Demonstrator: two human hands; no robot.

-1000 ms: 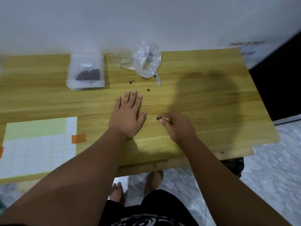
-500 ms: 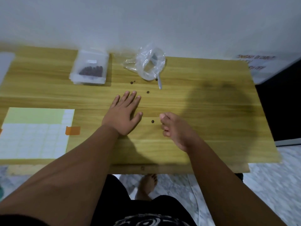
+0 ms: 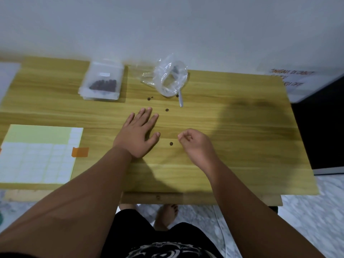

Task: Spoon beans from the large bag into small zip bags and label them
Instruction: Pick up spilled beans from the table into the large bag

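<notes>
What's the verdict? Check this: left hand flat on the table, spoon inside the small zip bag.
Wrong spoon placement: head view shows the spoon sticking out of the large bag, not the small zip bag. The left hand is flat on the table.

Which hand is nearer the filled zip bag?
Left. The left hand lies in front and right of the zip bag; the right hand is farther right, past a bean.

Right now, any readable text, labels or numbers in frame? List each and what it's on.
"JANGAN DI CABUT": handwritten top line on the white sign by the wall at far right. It is blurred, so this is only a probable reading.
"OFF": end of the sign's last line. The rest of the sign is too blurred to read.
White sticker on the small zip bag: too small to read.
Label sheet: no print I can make out.
</notes>
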